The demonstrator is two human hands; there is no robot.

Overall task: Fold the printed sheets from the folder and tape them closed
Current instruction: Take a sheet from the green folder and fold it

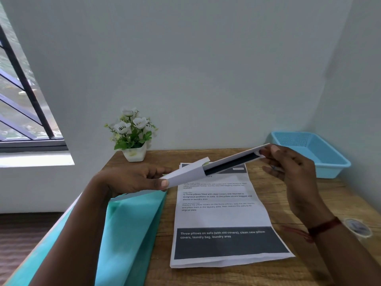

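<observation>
Two hands hold one folded sheet (185, 174) in the air above the wooden table (206, 277). At the far left an open teal folder (127, 223) lies over the table's edge, and I cannot tell what is in it. The left hand (140, 178) pinches the sheet's lower end, thumb on top and fingers beneath. Behind it, a white pot (135, 154) holds white flowers and green leaves. The sheet's long axis climbs from lower left to upper right (a dark printed band shows in its open fold). Beneath it, a stack of printed sheets (222, 215) lies flat on the wood. The right hand (288, 172) grips the raised end between thumb and curled fingertips. Further right stands a blue basket (329, 162), its perforated floor in plain sight. A tape roll (357, 227) sits beside the right wrist.
</observation>
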